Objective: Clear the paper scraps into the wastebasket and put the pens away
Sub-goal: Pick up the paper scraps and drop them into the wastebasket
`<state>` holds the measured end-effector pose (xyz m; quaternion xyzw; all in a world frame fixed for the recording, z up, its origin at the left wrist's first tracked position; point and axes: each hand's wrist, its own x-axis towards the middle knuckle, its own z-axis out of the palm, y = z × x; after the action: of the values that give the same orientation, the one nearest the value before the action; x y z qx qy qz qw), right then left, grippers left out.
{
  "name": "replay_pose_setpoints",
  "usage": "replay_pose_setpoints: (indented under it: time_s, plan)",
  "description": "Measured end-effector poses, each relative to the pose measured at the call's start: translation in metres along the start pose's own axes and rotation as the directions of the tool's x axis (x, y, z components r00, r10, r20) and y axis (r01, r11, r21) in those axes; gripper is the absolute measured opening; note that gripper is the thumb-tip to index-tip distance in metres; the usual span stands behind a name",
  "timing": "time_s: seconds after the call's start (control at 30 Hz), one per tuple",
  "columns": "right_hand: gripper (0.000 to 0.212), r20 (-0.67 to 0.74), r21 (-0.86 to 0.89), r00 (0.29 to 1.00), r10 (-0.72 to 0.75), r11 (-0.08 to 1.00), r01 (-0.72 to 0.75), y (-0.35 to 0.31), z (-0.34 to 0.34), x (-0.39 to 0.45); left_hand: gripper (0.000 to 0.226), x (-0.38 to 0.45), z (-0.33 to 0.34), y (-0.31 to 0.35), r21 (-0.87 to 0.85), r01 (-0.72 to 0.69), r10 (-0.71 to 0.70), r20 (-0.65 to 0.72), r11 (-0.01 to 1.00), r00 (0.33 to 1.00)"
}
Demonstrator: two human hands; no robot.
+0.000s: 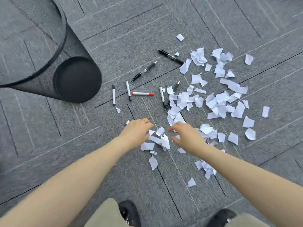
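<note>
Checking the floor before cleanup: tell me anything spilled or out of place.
Torn white paper scraps are strewn over the grey carpet, mostly right of centre. Several pens lie loose among and left of them. The black mesh wastebasket looks empty. Both hands, left hand and right hand, reach into the nearest scraps.

No text, label, brand, number or sign can be read; any print on the pens (142, 93) is too small to be made out.
</note>
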<state>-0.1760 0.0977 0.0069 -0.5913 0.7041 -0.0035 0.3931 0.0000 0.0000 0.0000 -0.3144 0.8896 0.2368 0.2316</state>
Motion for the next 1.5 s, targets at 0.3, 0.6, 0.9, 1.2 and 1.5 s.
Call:
replay_pose_setpoints:
  time_s: [0.3,0.6,0.9,1.2,1.5]
  plan:
    - [0.042,0.064,-0.324,0.980,-0.186,0.926,0.197,0.019,0.070,0.058,0.051,0.047,0.052,-0.037,0.107,0.005,0.001,-0.052,0.994,0.999]
    - [0.037,-0.010,-0.373,0.991,-0.132,0.920,0.119,0.021,0.079,0.043,0.018,0.049,0.048,-0.019,-0.011,0.146,-0.146,-0.002,0.989,0.989]
    - [0.044,0.256,-0.471,0.939,-0.231,0.818,0.330,0.040,0.030,0.053,0.011,0.034,0.054,-0.018,-0.616,0.271,-0.310,0.046,0.739,0.950]
    - [0.042,0.121,-0.396,0.981,-0.153,0.899,0.189,0.047,0.062,0.033,0.013,0.014,0.093,0.020,-0.421,0.203,-0.224,-0.002,0.884,0.975]
    - [0.016,0.012,-0.526,0.994,-0.111,0.844,0.101,0.049,0.062,0.024,0.020,0.021,0.101,0.034,-0.422,0.172,-0.212,-0.050,0.890,0.976]
